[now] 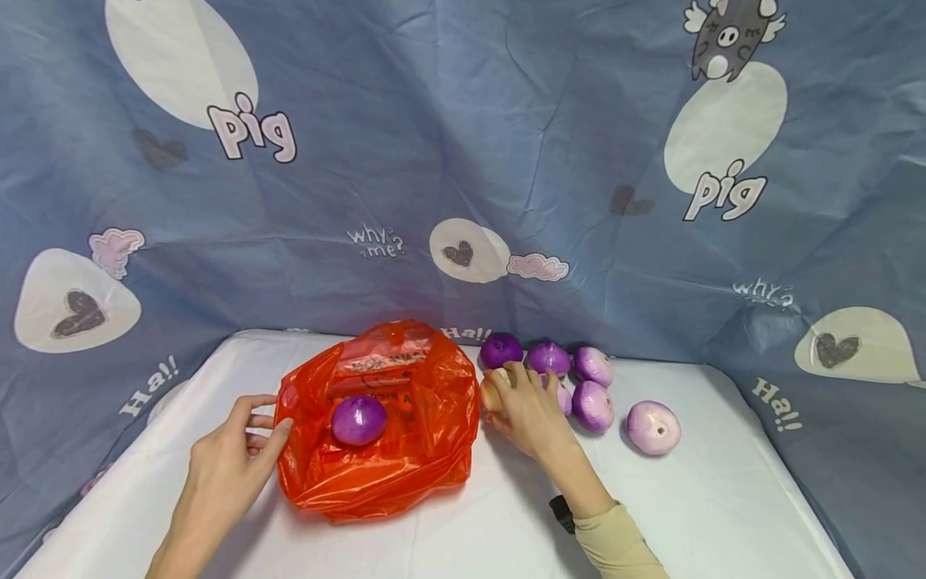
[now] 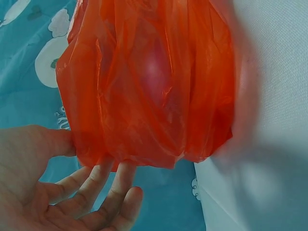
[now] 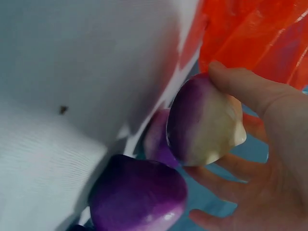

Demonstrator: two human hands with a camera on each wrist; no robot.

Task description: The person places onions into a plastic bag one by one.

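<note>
Fingertips of the right hand (image 1: 531, 410) are partly hidden behind a glossy, rounded purple-and-cream onion (image 3: 207, 122), which is clamped between thumb and fingers just right of a translucent red plastic bag (image 1: 441, 402). A pale purple onion (image 1: 564, 396) is half covered by that hand. The bag's left rim is pinched by the left hand (image 1: 235, 458); its thumb tip is masked by plastic in the left wrist view. Inside the bag, a smooth, deep-purple round onion (image 1: 359, 420) is seen, and black print (image 1: 383, 362) is broken by creases. The beige sleeve (image 1: 618, 543) is cut off at the near edge.
</note>
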